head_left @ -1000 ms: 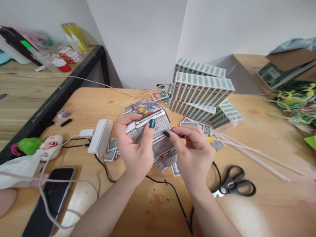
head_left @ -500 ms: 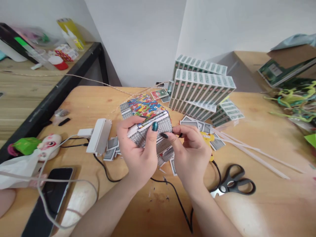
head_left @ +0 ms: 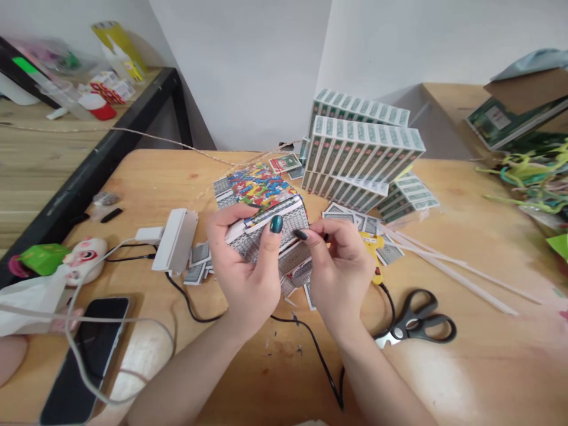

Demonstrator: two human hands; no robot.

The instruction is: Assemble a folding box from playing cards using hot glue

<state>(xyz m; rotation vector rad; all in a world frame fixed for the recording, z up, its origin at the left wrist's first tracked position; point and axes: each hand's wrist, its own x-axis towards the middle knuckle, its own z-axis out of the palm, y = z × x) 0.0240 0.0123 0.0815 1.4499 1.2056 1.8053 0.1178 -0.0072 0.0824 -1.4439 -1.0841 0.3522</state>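
A piece built from playing cards point(head_left: 293, 223), with grey patterned card backs and a white edge, is held up above the table. My left hand point(head_left: 248, 284) wraps round its left side, thumb pressed on the front. At its right edge, the thumb and fingers of my right hand point(head_left: 341, 266) are pinched together on it. Just behind lies a multicoloured surface point(head_left: 261, 183) with grey card pattern at its left; whether it joins the held piece I cannot tell. Loose cards point(head_left: 339, 220) lie beyond my right hand, which partly hides a yellow tool point(head_left: 371, 241) with a black cord.
Stacked card boxes point(head_left: 366, 148) stand at the back right. Black-handled scissors point(head_left: 417, 319) and pale rods point(head_left: 461, 283) lie to the right. On the left are a white power block point(head_left: 175, 239), a phone point(head_left: 89, 355) and a looped cable. A black cord crosses below my wrists.
The whole view has shifted slightly. Both hands keep their hold on the card piece, and my right thumb has moved a little along its edge.
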